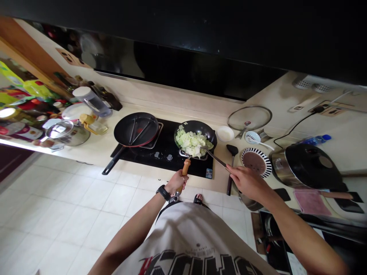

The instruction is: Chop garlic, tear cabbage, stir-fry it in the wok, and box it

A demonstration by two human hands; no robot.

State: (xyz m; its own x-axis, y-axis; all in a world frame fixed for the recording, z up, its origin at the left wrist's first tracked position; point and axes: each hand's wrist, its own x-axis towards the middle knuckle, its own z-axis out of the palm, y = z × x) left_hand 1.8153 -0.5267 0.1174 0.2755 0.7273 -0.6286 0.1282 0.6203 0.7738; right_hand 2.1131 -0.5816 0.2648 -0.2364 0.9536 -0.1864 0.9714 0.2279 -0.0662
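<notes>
A black wok (211, 133) sits on the right burner, heaped with chopped pale-green cabbage (192, 142). My left hand (177, 181) is closed round the wok's wooden handle (186, 166). In my right hand (247, 181) is a metal spatula (217, 159), gripped by its handle; its blade end lies among the cabbage at the wok's right side, partly hidden by it. Just beyond my right hand a black spatula (232, 150) lies on the counter, next to a striped bowl (256, 162) of brownish liquid.
On the left burner stands a black frying pan (123, 131) with metal tongs (137, 130) inside, its handle jutting past the counter edge. A glass lid (249, 116) leans at the back wall. A large pot (309, 164) stands right; bottles and a steel pot (69, 133) crowd the left.
</notes>
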